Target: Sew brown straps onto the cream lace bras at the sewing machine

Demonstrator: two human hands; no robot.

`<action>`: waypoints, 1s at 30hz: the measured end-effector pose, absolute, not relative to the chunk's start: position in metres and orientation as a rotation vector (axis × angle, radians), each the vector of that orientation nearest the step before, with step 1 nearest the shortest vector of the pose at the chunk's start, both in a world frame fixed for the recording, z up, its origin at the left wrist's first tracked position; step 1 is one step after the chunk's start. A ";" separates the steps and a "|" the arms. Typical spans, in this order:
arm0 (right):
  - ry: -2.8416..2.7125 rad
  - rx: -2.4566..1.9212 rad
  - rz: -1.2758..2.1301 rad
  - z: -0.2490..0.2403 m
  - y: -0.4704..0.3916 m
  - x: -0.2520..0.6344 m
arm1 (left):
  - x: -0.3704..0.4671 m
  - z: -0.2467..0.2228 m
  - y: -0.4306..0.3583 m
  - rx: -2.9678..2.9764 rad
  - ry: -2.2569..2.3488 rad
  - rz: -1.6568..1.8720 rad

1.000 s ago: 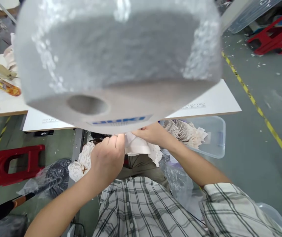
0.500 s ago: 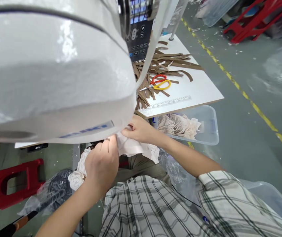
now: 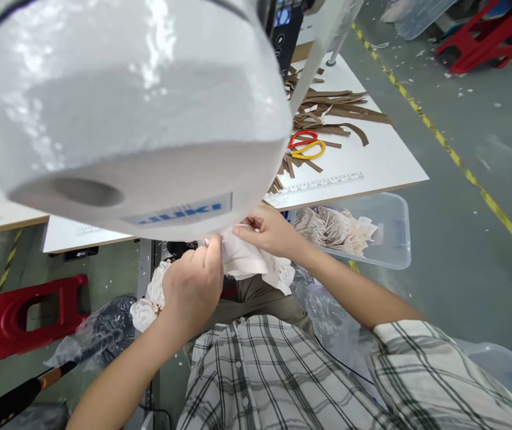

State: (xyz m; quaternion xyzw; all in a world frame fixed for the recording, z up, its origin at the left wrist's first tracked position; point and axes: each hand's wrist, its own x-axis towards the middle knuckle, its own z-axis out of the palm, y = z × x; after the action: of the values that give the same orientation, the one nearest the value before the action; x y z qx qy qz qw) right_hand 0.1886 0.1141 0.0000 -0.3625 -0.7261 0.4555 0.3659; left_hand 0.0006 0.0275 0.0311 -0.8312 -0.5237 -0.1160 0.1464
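- The sewing machine (image 3: pixel 134 113) fills most of my view, one white head hanging over the surface (image 3: pixel 372 161) and hiding whatever lies under its front.
- One clear plastic bin (image 3: pixel 394 239) sits below the surface edge at my right, with a heap of pale fabric pieces in it (too bunched to count).
- The white lace-edged fabric (image 3: pixel 247 263) is at the near edge of the machine, over my lap; one piece, as far as I can tell. I judge it light, limp and easy to crumple, so it is best taken at the edge with fingertips from both sides.
- My left hand (image 3: pixel 193 286) is curled, thumb and fingers pinching the fabric's left edge.
- My right hand (image 3: pixel 273 230) pinches its upper right part, fingers pressed together.
- One pair of scissors (image 3: pixel 306 145), red and yellow handles, lies among the brown strips (image 3: pixel 340 110).
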 end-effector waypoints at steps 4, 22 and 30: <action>-1.814 -0.884 1.188 -0.005 0.108 0.184 | -0.009 0.026 0.023 -2.376 -1.651 -0.400; -2.025 -0.766 1.446 0.001 -0.001 0.191 | -0.057 0.016 0.010 -3.664 -2.466 -1.272; -1.265 -0.751 2.182 -0.054 0.026 0.086 | -0.111 0.023 -0.014 -2.822 -3.021 -0.970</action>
State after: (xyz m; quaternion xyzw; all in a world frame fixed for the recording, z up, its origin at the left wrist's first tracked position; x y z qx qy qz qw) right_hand 0.0864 0.0265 -0.0540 -0.2763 -0.4651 0.8023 0.2524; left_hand -0.1114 -0.0139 0.0234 -0.5657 -0.6056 -0.1944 -0.5249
